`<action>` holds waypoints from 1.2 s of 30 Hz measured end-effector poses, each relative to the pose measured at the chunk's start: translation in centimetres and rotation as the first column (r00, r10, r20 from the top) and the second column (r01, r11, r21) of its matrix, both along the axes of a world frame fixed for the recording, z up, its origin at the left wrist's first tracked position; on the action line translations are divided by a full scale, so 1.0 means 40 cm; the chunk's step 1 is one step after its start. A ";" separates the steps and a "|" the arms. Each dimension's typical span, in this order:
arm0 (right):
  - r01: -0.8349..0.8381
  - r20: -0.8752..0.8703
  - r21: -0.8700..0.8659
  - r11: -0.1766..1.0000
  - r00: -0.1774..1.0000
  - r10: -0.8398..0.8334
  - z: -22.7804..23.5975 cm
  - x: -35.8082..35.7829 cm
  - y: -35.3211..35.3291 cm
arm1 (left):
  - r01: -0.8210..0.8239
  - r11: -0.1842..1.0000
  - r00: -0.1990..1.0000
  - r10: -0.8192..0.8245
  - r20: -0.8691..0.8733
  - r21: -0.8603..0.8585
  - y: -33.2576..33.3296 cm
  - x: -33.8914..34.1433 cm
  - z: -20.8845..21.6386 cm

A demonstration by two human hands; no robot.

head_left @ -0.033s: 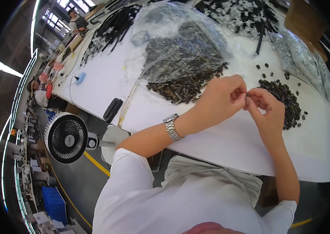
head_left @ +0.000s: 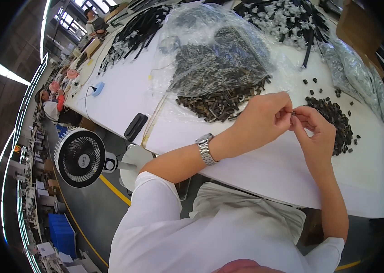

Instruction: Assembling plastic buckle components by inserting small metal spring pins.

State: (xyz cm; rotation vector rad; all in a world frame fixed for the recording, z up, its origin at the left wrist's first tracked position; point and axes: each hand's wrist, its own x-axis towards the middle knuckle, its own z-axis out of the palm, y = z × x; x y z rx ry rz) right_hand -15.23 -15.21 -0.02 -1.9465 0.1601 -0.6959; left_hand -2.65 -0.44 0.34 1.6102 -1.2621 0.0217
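Observation:
My left hand and my right hand meet fingertip to fingertip above the white table. Both are closed in a pinch on one small dark piece, mostly hidden by the fingers. Beyond my left hand, a heap of small dark brown and black pieces spills from a big clear plastic bag. A second pile of small black pieces lies just right of my right hand, with several strays around it.
Black strips with clear wrapping lie at the far side. Plastic bags and a cardboard box stand at right. A black oblong case lies at the table's left edge, near a fan. Other people sit at far left.
The whole view has shifted slightly, with things sitting a little further right and lower. The hands keep their pinch, and the dark piece between the fingertips shows more now.

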 end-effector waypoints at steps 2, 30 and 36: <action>0.008 0.017 -0.094 0.996 1.000 -0.006 0.004 -0.011 0.004 | -0.039 0.999 0.998 0.039 0.055 0.009 0.000 -0.012 0.000; -0.012 -0.034 -0.137 0.990 0.999 0.007 0.010 0.010 -0.010 | -0.138 0.989 0.986 0.132 0.106 0.052 -0.007 -0.008 0.006; -0.057 -0.066 0.101 0.993 0.996 0.063 0.019 0.011 -0.004 | -0.022 0.999 0.964 0.014 -0.267 -0.027 -0.004 -0.007 0.022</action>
